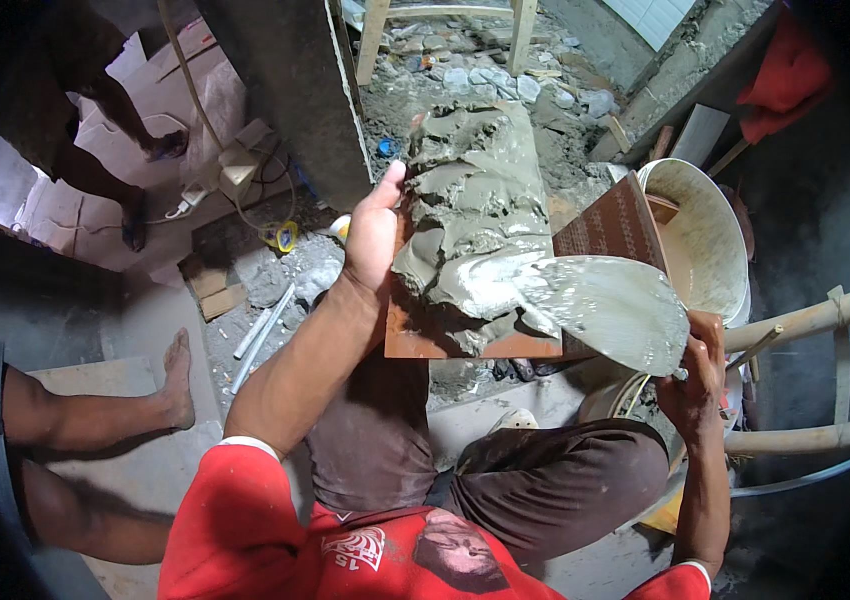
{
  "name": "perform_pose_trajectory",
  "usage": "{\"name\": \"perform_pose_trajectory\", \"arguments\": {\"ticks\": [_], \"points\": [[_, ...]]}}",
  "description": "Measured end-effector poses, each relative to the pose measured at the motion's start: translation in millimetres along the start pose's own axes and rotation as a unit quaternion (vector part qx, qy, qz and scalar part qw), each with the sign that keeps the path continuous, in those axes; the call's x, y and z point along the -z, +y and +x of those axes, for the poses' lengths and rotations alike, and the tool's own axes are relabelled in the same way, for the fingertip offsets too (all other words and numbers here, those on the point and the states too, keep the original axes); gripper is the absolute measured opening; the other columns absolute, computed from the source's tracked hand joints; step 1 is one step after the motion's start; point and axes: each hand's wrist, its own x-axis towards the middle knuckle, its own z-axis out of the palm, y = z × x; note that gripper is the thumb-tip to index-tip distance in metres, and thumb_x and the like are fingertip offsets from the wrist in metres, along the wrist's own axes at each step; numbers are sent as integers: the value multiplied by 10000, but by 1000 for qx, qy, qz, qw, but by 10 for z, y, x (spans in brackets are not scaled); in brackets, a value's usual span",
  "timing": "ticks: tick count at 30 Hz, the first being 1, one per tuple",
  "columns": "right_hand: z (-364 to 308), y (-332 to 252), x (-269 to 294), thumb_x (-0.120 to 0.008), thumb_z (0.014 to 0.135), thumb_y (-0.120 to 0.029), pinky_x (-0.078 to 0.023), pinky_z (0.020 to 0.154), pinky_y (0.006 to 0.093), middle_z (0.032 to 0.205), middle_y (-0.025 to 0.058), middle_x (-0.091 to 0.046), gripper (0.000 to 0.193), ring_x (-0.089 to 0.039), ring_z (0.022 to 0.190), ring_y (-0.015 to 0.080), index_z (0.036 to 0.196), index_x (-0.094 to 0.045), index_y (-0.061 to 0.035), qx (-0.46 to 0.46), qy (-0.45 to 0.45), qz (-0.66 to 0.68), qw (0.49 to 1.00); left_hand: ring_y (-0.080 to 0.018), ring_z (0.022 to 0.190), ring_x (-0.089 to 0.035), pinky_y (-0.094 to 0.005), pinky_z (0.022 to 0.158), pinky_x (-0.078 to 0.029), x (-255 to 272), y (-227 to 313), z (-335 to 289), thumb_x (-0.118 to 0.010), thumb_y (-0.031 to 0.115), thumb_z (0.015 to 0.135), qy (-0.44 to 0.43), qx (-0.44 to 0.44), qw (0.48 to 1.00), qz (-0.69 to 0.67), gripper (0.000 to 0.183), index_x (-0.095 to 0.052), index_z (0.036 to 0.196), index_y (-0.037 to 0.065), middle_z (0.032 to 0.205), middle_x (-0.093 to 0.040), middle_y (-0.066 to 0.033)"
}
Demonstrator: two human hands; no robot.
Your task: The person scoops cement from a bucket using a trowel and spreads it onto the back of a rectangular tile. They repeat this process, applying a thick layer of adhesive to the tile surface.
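Observation:
A reddish-brown rectangular tile (413, 335) is held up over my knees by my left hand (375, 235), which grips its left edge with the thumb up; the fingers beneath are hidden. Thick wet grey mortar (475, 190) lies in rough ridges over most of its face, leaving bare strips at the near and left edges. From the right, my right hand (695, 370) is closed on a trowel, its handle mostly hidden. The trowel's broad mortar-smeared blade (615, 305) rests its tip on the mortar at the tile's near right part.
Behind the trowel, a ribbed brown tile (617, 225) leans against a white bucket (740, 235). A wooden ladder (805, 315) stands right. Rubble (485, 75) covers the far floor. At left are another person's bare legs (95, 410), white pipes (263, 335), cables and a junction box (237, 170).

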Motion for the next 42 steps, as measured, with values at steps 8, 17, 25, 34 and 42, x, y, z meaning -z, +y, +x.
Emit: {"name": "perform_pose_trajectory", "arguments": {"ticks": [8, 17, 25, 34, 42], "points": [[-271, -22, 555, -613, 742, 18, -460, 833, 374, 982, 155, -552, 298, -545, 902, 285, 1029, -534, 10, -127, -11, -12, 992, -353, 1247, -562, -514, 1103, -411, -23, -20, 81, -386, 434, 1066, 41, -39, 997, -56, 562, -482, 1430, 17, 1391, -572, -190], [411, -830, 931, -588, 920, -227, -448, 495, 274, 716, 79, -615, 277, -585, 530, 120, 907, -632, 45, -402, -271, 306, 820, -343, 1220, -587, -518, 1058, -467, -268, -178, 127, -322, 559, 1049, -2, -51, 997, -50, 662, -477, 1418, 31, 1355, -591, -170], [453, -939, 916, -579, 956, -321, -484, 482, 309, 721, 109, -620, 388, -597, 526, 175, 984, -609, 65, -528, -350, 416, 653, -409, 1275, -524, -546, 1095, -411, -357, -294, 210, -296, 614, 1029, 137, -106, 982, 74, 745, -405, 1474, 27, 1422, -515, -221], [662, -958, 745, -519, 963, -247, -482, 518, 345, 658, 93, -595, 312, -602, 515, 183, 949, -635, 43, -291, -423, 303, 803, -308, 1146, -621, -478, 1008, -497, -322, -270, 184, -339, 544, 1051, 198, -169, 962, 75, 597, -529, 1369, 75, 1287, -628, -125], [374, -971, 813, -523, 948, -206, -472, 510, 313, 679, 82, -601, 279, -590, 517, 146, 961, -626, 52, -441, -350, 363, 743, -340, 1230, -568, -501, 1071, -443, -163, -229, 213, -280, 525, 1060, 222, -160, 958, 85, 625, -497, 1400, 47, 1362, -584, -155]]}}
